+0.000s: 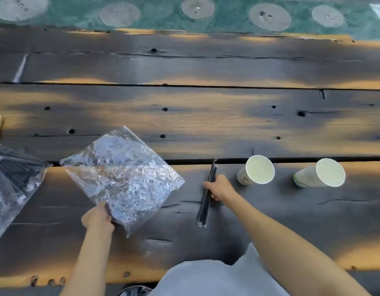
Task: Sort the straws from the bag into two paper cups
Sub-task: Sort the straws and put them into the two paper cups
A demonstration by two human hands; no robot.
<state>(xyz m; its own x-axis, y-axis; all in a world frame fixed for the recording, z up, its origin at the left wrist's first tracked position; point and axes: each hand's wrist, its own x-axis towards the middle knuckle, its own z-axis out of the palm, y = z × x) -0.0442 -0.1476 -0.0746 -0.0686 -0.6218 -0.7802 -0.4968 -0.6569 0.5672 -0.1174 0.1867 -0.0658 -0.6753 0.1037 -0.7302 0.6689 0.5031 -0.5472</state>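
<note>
Dark, weathered wooden planks (pixel 206 124) are filling the view, with a green patterned floor (pixel 163 18) lying beyond their far edge. Two white paper cups (pixel 256 170) (pixel 319 173) are standing near the front edge, apart from each other. Just left of the nearer cup, the right hand (pixel 220 187) is closing around a small bundle of black straws (pixel 207 194), their lower ends resting on the wood. Farther left of the cups, the left hand (pixel 98 216) is pinching the near corner of a crinkled clear plastic bag (pixel 122 174). Another clear bag holding black straws (pixel 11 174) is lying at the left edge, farthest from the cups.
</note>
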